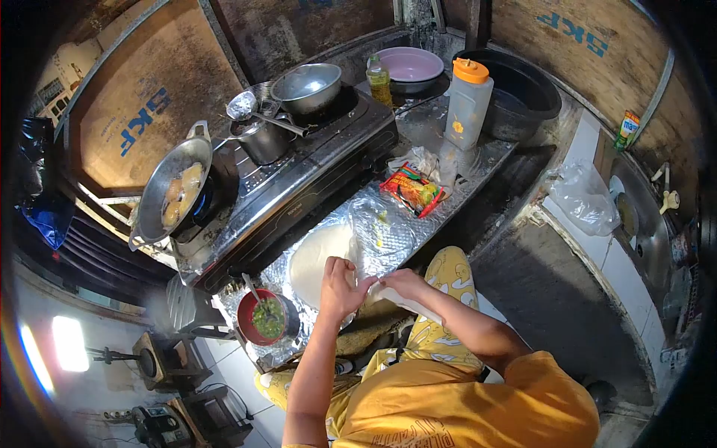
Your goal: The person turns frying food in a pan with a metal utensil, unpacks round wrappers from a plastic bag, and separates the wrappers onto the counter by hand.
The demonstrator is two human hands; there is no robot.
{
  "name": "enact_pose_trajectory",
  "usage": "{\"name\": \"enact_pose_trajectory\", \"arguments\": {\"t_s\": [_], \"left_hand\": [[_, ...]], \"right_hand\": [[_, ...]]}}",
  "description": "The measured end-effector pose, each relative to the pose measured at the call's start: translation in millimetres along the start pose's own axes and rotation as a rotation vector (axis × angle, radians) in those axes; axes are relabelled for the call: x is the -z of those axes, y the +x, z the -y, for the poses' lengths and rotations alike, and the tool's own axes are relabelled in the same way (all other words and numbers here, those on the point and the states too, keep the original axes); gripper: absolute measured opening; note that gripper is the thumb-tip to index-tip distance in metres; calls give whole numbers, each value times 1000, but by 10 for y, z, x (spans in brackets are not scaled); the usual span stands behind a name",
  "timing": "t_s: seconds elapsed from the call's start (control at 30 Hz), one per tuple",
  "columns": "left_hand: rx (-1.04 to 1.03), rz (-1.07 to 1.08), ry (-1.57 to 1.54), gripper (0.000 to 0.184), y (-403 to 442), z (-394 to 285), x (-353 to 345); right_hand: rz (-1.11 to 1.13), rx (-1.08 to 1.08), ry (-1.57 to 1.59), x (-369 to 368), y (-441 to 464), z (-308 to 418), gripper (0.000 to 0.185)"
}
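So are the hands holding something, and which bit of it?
The right hand seems to hold a thin, pale sheet by its edge, beside the left hand. I can't tell whether the left hand pinches it too.

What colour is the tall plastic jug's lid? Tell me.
The lid is orange; it shows best in the head view, the only one here.

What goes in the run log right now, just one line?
left hand: at white round | right hand: holding thin sheet | pan: on stove, food inside | red bowl: green food, spoon
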State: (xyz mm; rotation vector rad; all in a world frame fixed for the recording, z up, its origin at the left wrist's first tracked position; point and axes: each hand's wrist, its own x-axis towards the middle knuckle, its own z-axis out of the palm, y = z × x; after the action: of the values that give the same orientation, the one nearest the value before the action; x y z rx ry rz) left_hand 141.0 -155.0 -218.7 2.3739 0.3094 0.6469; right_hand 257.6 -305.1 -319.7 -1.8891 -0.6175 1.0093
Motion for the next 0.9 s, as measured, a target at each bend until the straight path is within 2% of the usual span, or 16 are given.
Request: {"name": "enact_pose_trajectory", "arguments": {"t_s": [0.03,0.1,0.17,0.23,0.33,0.37,0.43,0.5,0.57,0.63,0.73,0.8,0.83,0.9], "left_hand": [[-29,-26,39,24,-9,-17,0],[-75,-1,154,26,-20,-83,35],[-125,28,266,28,-45,-100,12],[96,37,167,28,-52,-125,-3],[203,60,206,31,-3,-254,175],[204,59,207,31,19,-239,242],[77,-35,263,31,67,-162,426],[89,-53,255,34,135,-183,606],[150,-65,278,35,218,-372,816],[133,-114,308,36,280,-392,949],[95,-123,335,32,301,-345,1054],[73,-38,364,32,289,-347,995],[57,-36,347,32,263,-339,913],[0,135,423,31,158,-263,654]], "right_hand": [[1,0,-2,-2,-34,37,42],[-101,-32,132,-5,-225,242,36],[-125,-20,106,47,-357,417,34],[-151,-2,79,71,-374,435,32],[-164,12,173,123,-374,384,30],[-182,11,190,172,-395,410,29],[-196,10,205,206,-381,385,28],[-197,247,505,208,-300,290,29],[-211,276,476,353,-322,331,33],[-146,315,685,520,-394,414,35],[-180,393,698,756,-525,501,27],[-198,405,759,967,-691,658,16],[-219,409,750,1081,-784,742,16],[-186,542,851,1317,-976,870,13]]}}
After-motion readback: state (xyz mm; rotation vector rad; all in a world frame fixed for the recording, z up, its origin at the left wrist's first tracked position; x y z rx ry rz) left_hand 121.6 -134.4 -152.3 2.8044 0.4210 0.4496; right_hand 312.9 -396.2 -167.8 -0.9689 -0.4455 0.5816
